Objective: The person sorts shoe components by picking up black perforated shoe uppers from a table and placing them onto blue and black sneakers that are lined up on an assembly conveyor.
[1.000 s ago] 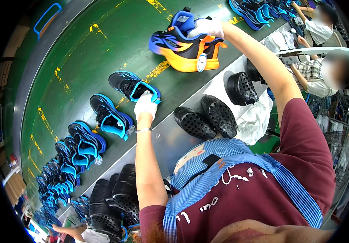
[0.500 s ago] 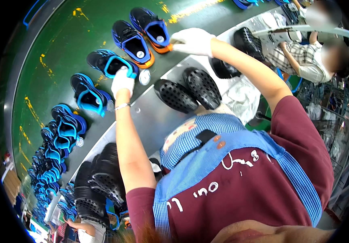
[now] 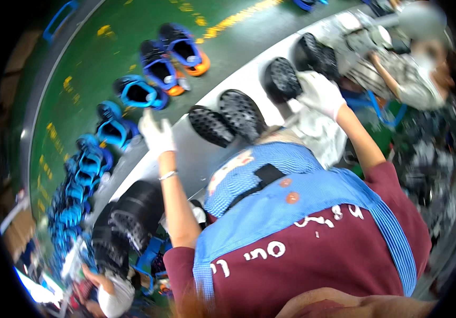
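My left hand (image 3: pixel 156 132), in a white glove, is held open with its fingers apart, just off the heel of a black and light-blue shoe (image 3: pixel 137 94). Nothing shows in it. My right hand (image 3: pixel 320 95), also gloved, is at the edge of a black perforated clog-shaped piece (image 3: pixel 281 78). Motion blur hides whether its fingers grip that piece. Another pair of black perforated pieces (image 3: pixel 241 114) lies on the metal ledge between my hands. Beyond them stand two black and blue shoes with orange heels, one nearer (image 3: pixel 159 71) and one farther (image 3: pixel 184 50).
A long row of light-blue shoes (image 3: pixel 85 175) runs along the green conveyor belt (image 3: pixel 90 63) to the left. Stacked black pieces (image 3: pixel 138 209) stand on the near-left ledge (image 3: pixel 156 177). White cloth or plastic (image 3: pixel 318 138) lies below my right hand. A co-worker (image 3: pixel 408 79) sits at the right.
My right hand has left the orange-heeled shoe and moved right to the black pieces. My left hand has drawn back from the light-blue shoe and opened. The whole view has shifted slightly.
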The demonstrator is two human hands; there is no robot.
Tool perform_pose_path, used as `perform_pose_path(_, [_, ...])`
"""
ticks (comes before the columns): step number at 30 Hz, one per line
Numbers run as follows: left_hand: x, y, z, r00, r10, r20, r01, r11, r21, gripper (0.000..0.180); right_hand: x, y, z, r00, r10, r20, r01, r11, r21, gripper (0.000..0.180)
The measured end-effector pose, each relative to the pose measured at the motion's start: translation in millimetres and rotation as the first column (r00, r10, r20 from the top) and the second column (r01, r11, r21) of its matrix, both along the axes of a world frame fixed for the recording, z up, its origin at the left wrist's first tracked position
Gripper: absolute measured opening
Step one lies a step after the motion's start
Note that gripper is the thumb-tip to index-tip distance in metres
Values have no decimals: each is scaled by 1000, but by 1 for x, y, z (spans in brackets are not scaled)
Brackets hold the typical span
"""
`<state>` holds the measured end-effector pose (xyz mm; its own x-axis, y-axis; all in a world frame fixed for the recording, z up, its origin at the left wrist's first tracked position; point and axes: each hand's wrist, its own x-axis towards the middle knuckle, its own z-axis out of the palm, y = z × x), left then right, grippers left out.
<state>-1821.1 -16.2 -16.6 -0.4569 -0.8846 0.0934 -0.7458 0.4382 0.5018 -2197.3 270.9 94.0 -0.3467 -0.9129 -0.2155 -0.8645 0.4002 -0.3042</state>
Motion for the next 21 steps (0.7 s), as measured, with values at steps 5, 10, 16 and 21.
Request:
perform_pose_path(5, [-9,47,49,980,-10,199,-32,977,210,49,15,6,-15,989,-71,127,69,997,19,63])
perform_pose_path(10, [8,64,88,986,126,111,-157,929,335,46,10,19,-25,981,-20,190,27,999,-36,51])
perform_pose_path(16, [9,87,68,984,178,26,-178,944,277,43,-11,10,11,977,88,196,-76,995,-70,48])
perform_pose_path(21, [-28,76,95,939,207,-273,-118,944,308,45,-13,-17,57,950,22,313,31,986,-163,48])
